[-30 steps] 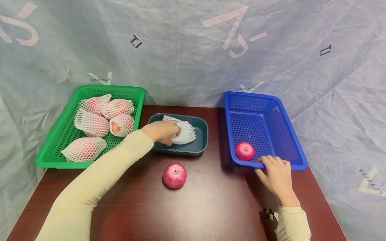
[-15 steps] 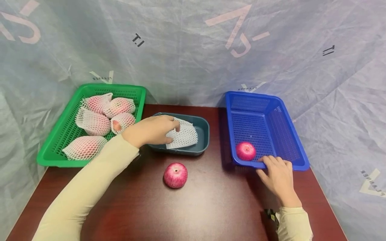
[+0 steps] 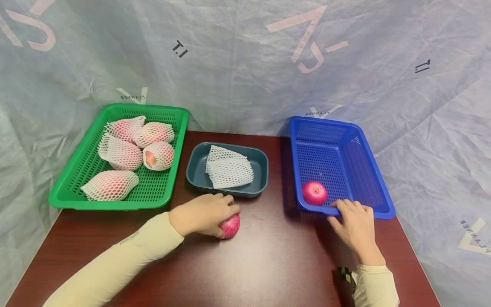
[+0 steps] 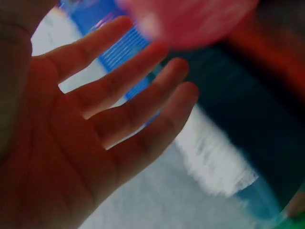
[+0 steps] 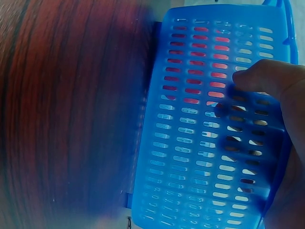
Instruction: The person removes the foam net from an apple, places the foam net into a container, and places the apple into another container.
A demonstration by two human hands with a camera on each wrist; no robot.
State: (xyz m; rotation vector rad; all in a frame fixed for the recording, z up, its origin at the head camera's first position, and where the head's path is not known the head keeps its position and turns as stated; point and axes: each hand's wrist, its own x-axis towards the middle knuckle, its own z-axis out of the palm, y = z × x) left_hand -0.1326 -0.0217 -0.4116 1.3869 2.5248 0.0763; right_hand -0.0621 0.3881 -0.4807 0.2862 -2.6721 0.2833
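Observation:
My left hand is at a red apple on the table, covering its left side. In the left wrist view its fingers are spread and fairly straight, with the apple just past the fingertips. My right hand grips the near rim of the blue basket, fingers over the edge. The right wrist view has its thumb against the perforated outer wall. Another red apple lies inside that basket, near its front left corner.
White foam net sleeves lie in a dark teal tray at the back centre. On the left, a green basket holds several net-wrapped fruits. A grey printed cloth hangs behind the brown table.
My left hand has left the net sleeves in the teal tray and come forward to the apple on the table. My right hand has stayed on the blue basket's rim.

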